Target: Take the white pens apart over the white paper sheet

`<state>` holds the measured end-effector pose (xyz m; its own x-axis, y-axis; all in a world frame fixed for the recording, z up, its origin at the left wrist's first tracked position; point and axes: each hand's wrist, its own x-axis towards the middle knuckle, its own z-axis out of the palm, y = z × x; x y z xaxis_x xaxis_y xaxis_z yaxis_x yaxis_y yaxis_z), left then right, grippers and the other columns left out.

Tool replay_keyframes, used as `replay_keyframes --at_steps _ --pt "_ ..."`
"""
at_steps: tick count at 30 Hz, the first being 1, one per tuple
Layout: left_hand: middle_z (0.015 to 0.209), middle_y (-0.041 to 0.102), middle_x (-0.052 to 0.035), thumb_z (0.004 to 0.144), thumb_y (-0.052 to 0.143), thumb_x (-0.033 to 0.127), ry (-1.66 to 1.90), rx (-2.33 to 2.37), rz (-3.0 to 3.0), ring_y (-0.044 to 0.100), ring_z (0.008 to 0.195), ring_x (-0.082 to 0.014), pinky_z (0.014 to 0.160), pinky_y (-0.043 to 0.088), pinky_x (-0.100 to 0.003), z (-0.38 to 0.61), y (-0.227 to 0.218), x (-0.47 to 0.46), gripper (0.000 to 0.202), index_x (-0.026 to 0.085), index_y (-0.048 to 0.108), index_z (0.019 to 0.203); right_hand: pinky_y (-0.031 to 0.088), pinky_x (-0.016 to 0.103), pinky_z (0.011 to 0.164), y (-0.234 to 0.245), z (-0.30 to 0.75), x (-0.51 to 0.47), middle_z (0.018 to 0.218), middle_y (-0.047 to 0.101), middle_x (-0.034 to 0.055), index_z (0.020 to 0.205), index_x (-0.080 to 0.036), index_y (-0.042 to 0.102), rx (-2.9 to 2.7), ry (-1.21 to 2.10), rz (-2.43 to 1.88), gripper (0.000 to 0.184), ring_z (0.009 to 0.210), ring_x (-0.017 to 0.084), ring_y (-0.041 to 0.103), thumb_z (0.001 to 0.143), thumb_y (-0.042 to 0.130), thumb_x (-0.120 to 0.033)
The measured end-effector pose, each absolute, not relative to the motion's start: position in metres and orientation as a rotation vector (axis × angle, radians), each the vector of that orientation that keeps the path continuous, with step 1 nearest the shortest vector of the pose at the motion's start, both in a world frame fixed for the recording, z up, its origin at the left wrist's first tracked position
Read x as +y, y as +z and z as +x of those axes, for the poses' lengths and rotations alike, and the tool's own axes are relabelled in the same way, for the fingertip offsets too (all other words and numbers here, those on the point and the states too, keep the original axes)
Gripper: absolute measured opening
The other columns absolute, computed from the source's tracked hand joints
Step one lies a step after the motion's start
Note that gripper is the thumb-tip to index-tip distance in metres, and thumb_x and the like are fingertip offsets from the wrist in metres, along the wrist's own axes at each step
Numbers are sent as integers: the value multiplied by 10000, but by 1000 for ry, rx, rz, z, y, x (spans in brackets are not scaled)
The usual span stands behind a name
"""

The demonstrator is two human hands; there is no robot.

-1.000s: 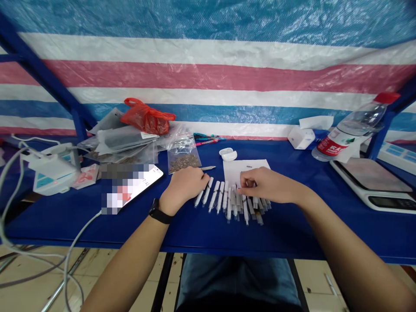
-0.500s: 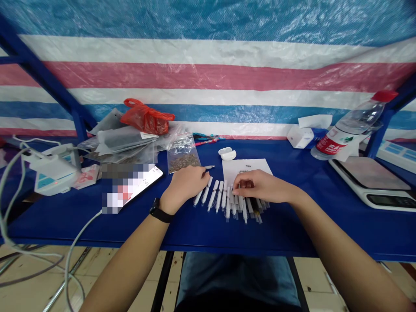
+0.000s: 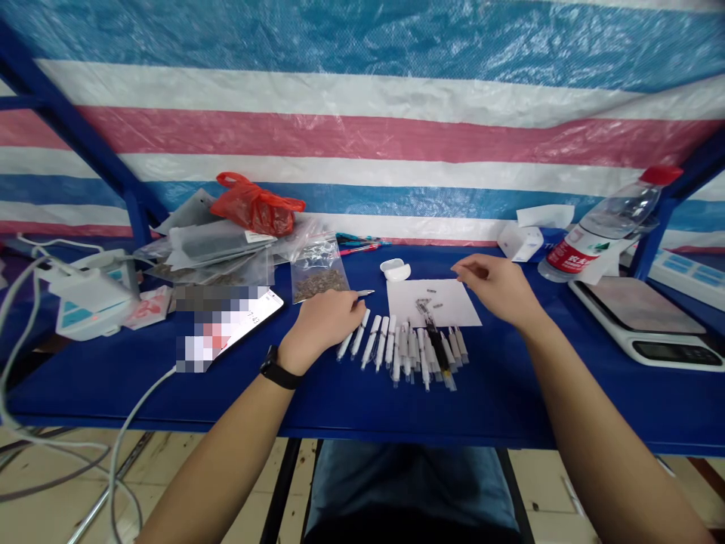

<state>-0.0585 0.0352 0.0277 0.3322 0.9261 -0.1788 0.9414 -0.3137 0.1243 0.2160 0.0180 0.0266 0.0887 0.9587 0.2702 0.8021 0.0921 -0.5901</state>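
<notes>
My left hand (image 3: 331, 321) rests on the blue table with its fingers curled. From under its fingertips a thin, pointed metal tool (image 3: 365, 292) sticks out; its kind is hidden. Beside that hand several slim white tubes with clear ends (image 3: 385, 340) lie in a row, bunched more closely toward the right. A black pen-like stick (image 3: 437, 347) with a yellow band lies across the bunch. Behind them is a white sheet of paper (image 3: 461, 302) with small dark marks. My right hand (image 3: 498, 291) hovers at the sheet's right edge, fingers loosely bent and apart, nothing visible in them.
A bag of brown shreds (image 3: 320, 283), a phone (image 3: 243, 329), plastic bags (image 3: 220, 245) and a red bag (image 3: 257, 205) lie to the left. A small white case (image 3: 395, 269) sits behind the paper. At right are a tissue box (image 3: 524, 240), bottle (image 3: 589, 242) and scale (image 3: 646, 321).
My right hand has moved from the white tubes up and to the right, uncovering the paper and the black stick. My left hand has stayed in place.
</notes>
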Motion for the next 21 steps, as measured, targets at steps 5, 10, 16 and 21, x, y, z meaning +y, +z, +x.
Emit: replay_keyframes --at_steps 5,10,16,21 --pt "1006 756 -109 1005 334 347 -99 1702 2386 712 969 -311 747 530 -358 -59 28 35 416 194 717 1066 532 398 915 11 209 24 1186 769 117 1100 -178 772 -2058 137 -1819 315 1054 291 713 898 531 -189" --pt "990 751 -118 996 345 323 -75 1771 2398 713 989 -323 769 536 -369 -59 27 38 379 190 701 995 541 382 935 3 198 24 1204 775 94 1149 -203 772 -2257 154 -1790 381 1110 292 719 891 509 -105" --pt "961 739 -112 997 352 314 -46 1825 2404 711 980 -331 745 532 -376 -60 24 39 335 199 665 966 572 335 875 6 207 23 1123 804 34 1066 -233 780 -2175 203 -1717 338 1000 245 764 889 509 -133" --pt "976 726 -102 962 451 304 -12 1901 2376 703 953 -325 728 516 -369 -62 26 41 215 213 621 1058 590 341 872 6 217 21 1095 808 38 1058 -219 768 -2167 332 -1626 312 973 239 771 818 585 -139"
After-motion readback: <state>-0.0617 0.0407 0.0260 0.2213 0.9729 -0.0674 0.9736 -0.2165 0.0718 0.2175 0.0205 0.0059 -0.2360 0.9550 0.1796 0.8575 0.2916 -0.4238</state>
